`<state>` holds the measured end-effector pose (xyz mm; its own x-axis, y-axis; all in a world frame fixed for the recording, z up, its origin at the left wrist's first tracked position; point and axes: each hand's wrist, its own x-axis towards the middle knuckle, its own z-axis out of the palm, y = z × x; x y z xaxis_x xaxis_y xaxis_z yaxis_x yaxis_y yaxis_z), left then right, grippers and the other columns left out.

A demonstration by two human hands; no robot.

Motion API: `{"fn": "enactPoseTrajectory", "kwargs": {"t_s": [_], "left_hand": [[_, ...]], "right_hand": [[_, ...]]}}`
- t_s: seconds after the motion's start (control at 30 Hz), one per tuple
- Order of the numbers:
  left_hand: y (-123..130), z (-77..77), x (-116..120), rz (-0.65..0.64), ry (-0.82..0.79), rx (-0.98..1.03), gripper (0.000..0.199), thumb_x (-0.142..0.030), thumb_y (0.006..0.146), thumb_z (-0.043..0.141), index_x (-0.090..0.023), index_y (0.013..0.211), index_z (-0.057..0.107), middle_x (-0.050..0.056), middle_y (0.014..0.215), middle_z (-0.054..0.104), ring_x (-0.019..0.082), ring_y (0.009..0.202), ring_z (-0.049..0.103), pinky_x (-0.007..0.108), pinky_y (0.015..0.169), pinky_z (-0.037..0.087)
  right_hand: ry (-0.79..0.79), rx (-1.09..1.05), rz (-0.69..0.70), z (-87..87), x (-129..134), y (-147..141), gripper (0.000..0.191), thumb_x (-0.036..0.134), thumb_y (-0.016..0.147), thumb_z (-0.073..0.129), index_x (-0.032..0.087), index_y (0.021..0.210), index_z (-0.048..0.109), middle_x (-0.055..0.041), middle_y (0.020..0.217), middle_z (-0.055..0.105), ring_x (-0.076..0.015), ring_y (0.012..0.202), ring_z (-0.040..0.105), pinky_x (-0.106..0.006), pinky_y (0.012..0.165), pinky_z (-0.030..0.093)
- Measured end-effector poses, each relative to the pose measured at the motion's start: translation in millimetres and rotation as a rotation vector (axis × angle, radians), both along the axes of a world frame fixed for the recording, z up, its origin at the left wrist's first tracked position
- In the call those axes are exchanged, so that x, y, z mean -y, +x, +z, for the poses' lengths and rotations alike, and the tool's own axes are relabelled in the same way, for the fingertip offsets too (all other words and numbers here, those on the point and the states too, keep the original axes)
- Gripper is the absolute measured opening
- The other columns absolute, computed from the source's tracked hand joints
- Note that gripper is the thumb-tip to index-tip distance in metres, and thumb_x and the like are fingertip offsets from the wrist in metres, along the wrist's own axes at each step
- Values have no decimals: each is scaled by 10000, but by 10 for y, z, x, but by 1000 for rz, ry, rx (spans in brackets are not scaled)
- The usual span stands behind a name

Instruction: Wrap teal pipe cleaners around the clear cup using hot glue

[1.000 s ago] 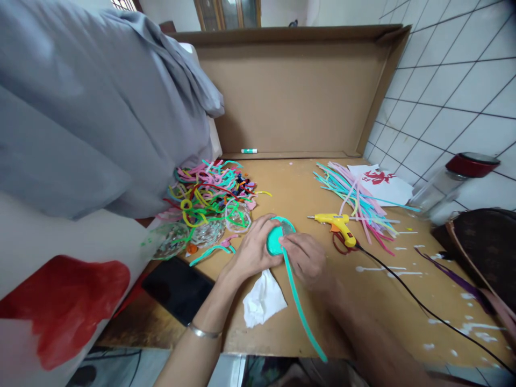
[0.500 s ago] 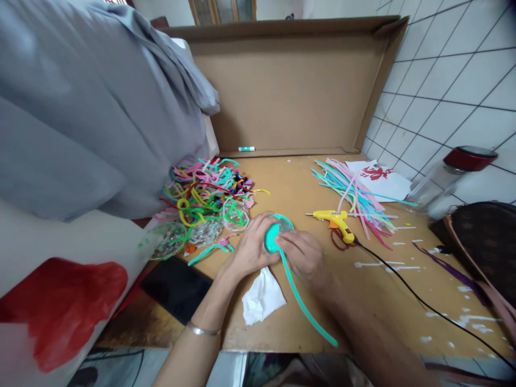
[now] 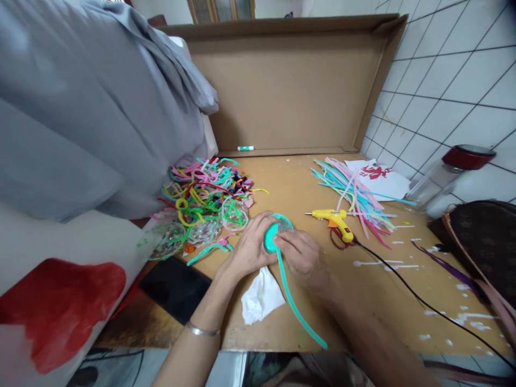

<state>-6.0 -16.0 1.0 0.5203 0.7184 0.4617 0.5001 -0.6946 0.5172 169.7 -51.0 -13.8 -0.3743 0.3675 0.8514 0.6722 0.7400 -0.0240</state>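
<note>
My left hand (image 3: 250,246) curls around a small round clear piece (image 3: 285,223), partly covered by turquoise-green pipe cleaner (image 3: 271,236) coiled over it. Thumb and fingers of my right hand (image 3: 300,253) pinch the pipe cleaner at the right side of the coil. Its loose tail (image 3: 296,309) curves down toward the table's front edge. Below my hands lies a crumpled white tissue (image 3: 263,298). To the right rests a yellow glue gun (image 3: 332,216), its nozzle pointing left. My fingers hide part of the round piece.
A tangled heap of colourful pipe cleaners (image 3: 205,188) lies left, near a black flat device (image 3: 175,290). Straight pipe cleaners (image 3: 355,188) sit at the right beside printed paper (image 3: 387,183). A red-lidded bottle (image 3: 437,185), brown bag (image 3: 484,242) and glue gun cord (image 3: 403,282) occupy the right side.
The pipe cleaner's loose tail has swung slightly left. My right hand has shifted a little left against the coil; my left hand keeps its hold.
</note>
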Motion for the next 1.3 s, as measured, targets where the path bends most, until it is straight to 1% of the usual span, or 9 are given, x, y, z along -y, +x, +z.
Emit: {"fn": "enactPoseTrajectory", "kwargs": {"t_s": [0.27, 0.47, 0.7, 0.93, 1.1, 1.2, 1.3], "left_hand": [[3, -24, -8, 6, 21, -12, 634, -247, 690, 707, -182, 1271, 462, 180, 1373, 515, 333, 1304, 498, 496, 1101, 423], [12, -32, 1, 21, 26, -5, 639, -264, 686, 728, -194, 1263, 463, 182, 1437, 477, 343, 1360, 458, 498, 1124, 395], [32, -2, 16, -2, 39, 17, 609, -209, 675, 732, -197, 1229, 479, 161, 1389, 547, 328, 1290, 522, 478, 1080, 420], [31, 7, 23, 12, 21, 3, 610, -197, 670, 743, -201, 1218, 474, 145, 1379, 557, 324, 1250, 537, 475, 1064, 431], [24, 23, 17, 0, -4, 10, 607, -202, 672, 747, -189, 1215, 477, 154, 1377, 555, 324, 1253, 536, 474, 1062, 432], [17, 22, 6, -18, -12, 35, 604, -202, 670, 739, -192, 1214, 477, 153, 1364, 560, 322, 1270, 534, 479, 1075, 425], [-2, 16, -14, -35, -23, 63, 627, -185, 644, 731, -208, 1215, 472, 147, 1363, 556, 324, 1292, 530, 492, 1092, 419]], "right_hand": [[57, -8, -18, -14, -20, -4, 190, 99, 930, 518, 139, 1004, 689, -120, 961, 726, -193, 940, 671, -334, 822, 549], [60, -62, -38, 57, -2, -32, 191, 44, 901, 513, 142, 968, 663, -108, 933, 742, -195, 901, 684, -331, 797, 560], [42, -62, -46, 99, 18, -31, 195, 54, 911, 497, 161, 961, 653, -95, 920, 749, -190, 885, 690, -324, 772, 561], [31, -53, -52, 107, 22, -35, 208, 56, 915, 482, 167, 950, 655, -93, 923, 748, -184, 878, 693, -321, 763, 556], [36, -41, -49, 73, 12, -37, 219, 60, 911, 482, 168, 964, 666, -94, 953, 748, -194, 906, 687, -330, 778, 551], [-14, -69, -25, 39, 12, -26, 271, 73, 919, 447, 178, 1015, 678, -94, 998, 741, -199, 953, 678, -350, 819, 541], [-161, -192, -24, 23, -6, 7, 326, 116, 942, 402, 203, 1085, 681, -84, 1064, 723, -200, 1010, 661, -373, 877, 525]]}}
